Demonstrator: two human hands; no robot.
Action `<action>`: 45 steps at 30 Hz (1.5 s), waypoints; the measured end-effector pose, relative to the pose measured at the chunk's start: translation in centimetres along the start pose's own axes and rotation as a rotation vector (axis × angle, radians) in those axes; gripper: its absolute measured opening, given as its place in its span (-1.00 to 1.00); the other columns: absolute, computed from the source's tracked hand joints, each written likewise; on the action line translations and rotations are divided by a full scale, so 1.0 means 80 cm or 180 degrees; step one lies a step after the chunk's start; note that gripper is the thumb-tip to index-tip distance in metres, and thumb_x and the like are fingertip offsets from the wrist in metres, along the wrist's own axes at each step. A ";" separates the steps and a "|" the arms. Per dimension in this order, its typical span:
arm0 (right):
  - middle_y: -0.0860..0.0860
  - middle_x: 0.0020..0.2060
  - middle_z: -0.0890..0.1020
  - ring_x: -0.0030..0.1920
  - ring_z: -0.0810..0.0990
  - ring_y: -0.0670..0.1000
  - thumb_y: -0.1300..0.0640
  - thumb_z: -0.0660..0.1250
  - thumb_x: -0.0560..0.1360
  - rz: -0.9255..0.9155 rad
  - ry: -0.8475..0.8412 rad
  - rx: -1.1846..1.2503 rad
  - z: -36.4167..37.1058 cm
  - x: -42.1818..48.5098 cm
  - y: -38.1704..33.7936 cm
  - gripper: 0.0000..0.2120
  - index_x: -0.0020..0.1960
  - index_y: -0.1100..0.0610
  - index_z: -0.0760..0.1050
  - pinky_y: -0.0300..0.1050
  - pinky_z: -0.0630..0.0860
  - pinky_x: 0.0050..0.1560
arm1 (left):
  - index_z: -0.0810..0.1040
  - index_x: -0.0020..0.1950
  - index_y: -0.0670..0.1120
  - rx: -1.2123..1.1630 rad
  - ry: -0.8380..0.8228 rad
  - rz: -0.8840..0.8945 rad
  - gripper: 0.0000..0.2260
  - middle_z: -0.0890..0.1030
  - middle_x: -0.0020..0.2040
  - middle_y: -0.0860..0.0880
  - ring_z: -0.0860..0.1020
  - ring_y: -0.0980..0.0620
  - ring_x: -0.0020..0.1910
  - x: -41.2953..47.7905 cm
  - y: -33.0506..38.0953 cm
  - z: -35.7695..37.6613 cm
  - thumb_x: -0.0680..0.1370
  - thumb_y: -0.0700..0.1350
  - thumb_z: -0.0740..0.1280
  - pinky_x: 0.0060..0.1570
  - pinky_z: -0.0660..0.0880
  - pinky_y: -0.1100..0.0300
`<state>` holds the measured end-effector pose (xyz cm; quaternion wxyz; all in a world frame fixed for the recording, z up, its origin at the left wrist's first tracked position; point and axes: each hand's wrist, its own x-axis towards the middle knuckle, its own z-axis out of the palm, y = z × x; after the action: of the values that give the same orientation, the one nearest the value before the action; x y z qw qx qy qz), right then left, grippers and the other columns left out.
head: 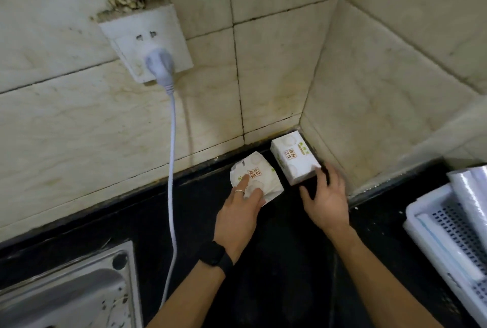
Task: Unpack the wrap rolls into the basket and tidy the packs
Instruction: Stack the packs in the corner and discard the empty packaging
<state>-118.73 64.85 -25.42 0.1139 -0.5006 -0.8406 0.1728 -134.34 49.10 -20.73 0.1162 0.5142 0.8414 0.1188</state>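
On the black counter (163, 211), the white slotted basket (432, 211) holding wrap rolls (466, 196) is cut off at the right edge, while in the back corner the left hand (238, 211) presses flat, fingers spread, on a crumpled pack (259, 173) and the right hand (325, 197), open and blurred, touches the boxy pack (295, 159).

Two packs (293, 159) blocked the tiled corner (300, 119); a white cord (172, 169) hung left, the basket (432, 211) stood right, bare tabletop (287, 262) between.
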 end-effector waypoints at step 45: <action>0.05 0.63 -0.09 0.61 -0.18 0.07 -0.22 0.01 0.63 0.0901 -0.1345 -0.0261 -0.062 -0.210 0.100 -0.36 0.63 -0.05 -0.07 0.17 -0.11 0.57 | 0.29 0.54 -0.02 0.0151 -0.0381 0.0565 -0.50 0.38 0.48 -0.12 0.23 -0.18 0.50 -0.020 0.097 0.014 0.60 0.05 0.23 0.45 0.26 -0.09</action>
<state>-102.58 54.45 -24.45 -0.1100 -0.5702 -0.7736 0.2535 -126.75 51.25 -19.20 0.1431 0.5955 0.7867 0.0777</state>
